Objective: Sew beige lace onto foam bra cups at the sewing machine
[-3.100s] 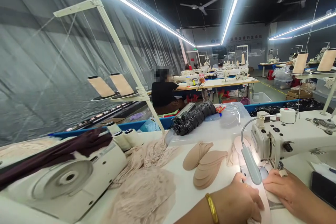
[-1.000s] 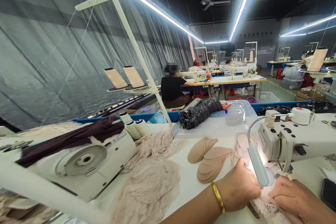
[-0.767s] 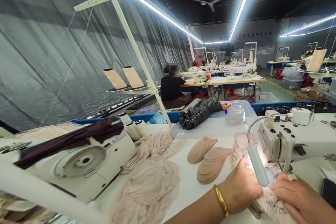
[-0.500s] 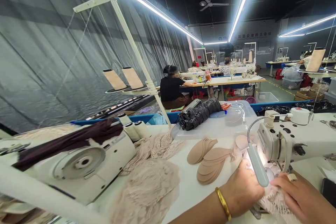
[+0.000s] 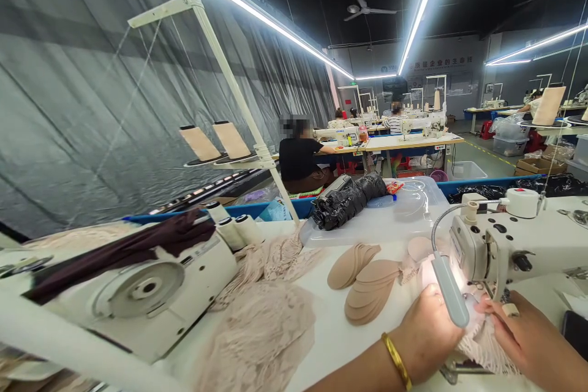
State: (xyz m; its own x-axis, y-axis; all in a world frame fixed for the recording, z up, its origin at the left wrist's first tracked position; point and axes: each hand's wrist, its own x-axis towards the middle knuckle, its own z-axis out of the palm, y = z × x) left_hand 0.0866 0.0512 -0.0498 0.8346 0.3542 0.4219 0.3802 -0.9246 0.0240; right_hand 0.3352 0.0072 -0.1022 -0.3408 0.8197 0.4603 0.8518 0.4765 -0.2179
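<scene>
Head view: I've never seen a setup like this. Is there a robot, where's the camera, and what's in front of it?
No robot here: a person is using a bare left hand and right hand. The camera sits on the person's head, looking forward and down. Both hands are at pale, stringy fabric in front of a white sewing machine, lit by a small grey lamp. The lamp hides some fingertips, so the exact grip is unclear. On the white table lie two beige stacks of teardrop-shaped pieces and lacy cloth.

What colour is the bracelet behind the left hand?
Gold. The bracelet shows best in the head view, just behind the left hand.
</scene>
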